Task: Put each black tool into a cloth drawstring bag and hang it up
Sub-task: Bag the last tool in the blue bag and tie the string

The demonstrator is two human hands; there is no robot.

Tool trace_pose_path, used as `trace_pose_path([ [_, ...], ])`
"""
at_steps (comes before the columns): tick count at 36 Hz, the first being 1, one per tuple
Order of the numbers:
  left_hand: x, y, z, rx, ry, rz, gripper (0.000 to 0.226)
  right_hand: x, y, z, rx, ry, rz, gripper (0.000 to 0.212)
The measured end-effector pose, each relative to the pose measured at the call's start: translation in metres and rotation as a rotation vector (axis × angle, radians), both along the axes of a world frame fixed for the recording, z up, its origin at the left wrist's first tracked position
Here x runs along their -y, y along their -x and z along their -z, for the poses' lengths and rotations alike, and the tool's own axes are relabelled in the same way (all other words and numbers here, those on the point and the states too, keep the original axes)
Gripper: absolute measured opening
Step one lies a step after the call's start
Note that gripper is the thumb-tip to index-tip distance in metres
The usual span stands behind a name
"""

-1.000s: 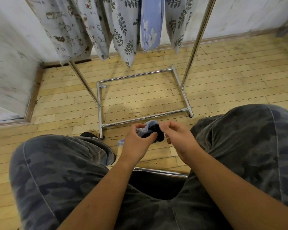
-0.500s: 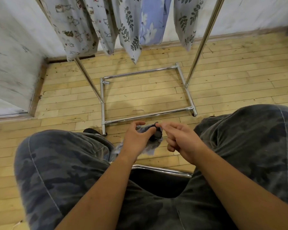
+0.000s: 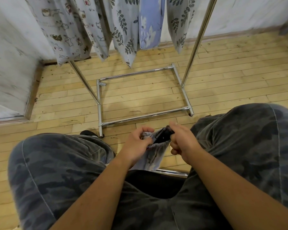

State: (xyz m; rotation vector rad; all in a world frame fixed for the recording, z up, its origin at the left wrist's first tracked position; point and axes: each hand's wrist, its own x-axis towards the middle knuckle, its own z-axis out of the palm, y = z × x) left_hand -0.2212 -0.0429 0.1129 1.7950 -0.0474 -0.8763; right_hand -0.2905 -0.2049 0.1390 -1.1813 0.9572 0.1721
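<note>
The person is sitting with both hands meeting low between the knees, above the floor. The left hand (image 3: 136, 140) is pinching the gathered mouth of a pale drawstring bag (image 3: 154, 157), its fingers curling round the cloth rim. The right hand (image 3: 181, 139) is gripping the black tool (image 3: 162, 136) by its upper end between thumb and fingertips. The tool is sitting tilted in the bag's opening, part in and part out. The right fingers may also be catching the bag's far rim, but they are hiding that spot. The rest of the bag is hanging down between the wrists.

The camouflage trousers (image 3: 56, 166) are crowding the hands on both sides, and a chrome seat rail (image 3: 171, 172) is crossing just below the bag. Ahead, the chrome rack (image 3: 140, 116) is standing on the wooden floor (image 3: 140, 97), its base near the hands and its two uprights slanting upward. Five printed bags are hanging from it: two with animals (image 3: 65, 29), two with dark leaves (image 3: 123, 32) and a blue flowered one (image 3: 149, 24) between the leafy pair. A black shoe (image 3: 88, 133) is showing beside the rack's near corner.
</note>
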Motion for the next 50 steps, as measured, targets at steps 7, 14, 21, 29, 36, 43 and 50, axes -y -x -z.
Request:
trace_pose_path([
  [7,-0.011,-0.006,0.007,0.135,-0.108,-0.121,0.03,0.0,-0.004,-0.003,0.062,0.157,-0.136,0.025],
  [14,-0.014,-0.011,0.02,0.199,-0.257,-0.172,0.033,-0.007,0.005,-0.007,0.255,0.467,-0.349,0.044],
  [21,-0.014,-0.013,0.019,0.325,-0.457,-0.138,0.023,-0.014,0.007,0.003,0.376,0.821,-0.412,0.049],
  [29,-0.017,-0.012,0.014,0.46,-0.473,-0.102,0.03,-0.014,0.01,0.004,0.415,0.896,-0.434,0.053],
  [36,-0.019,-0.016,0.005,0.488,-0.556,-0.043,0.02,-0.015,0.01,0.006,0.429,0.934,-0.461,0.052],
  [43,-0.021,-0.013,0.007,0.523,-0.605,0.004,0.026,-0.015,0.009,0.015,0.464,0.905,-0.48,0.047],
  [50,-0.015,-0.016,0.001,0.16,-0.281,-0.112,0.022,-0.009,0.01,0.014,0.405,0.848,-0.415,0.05],
])
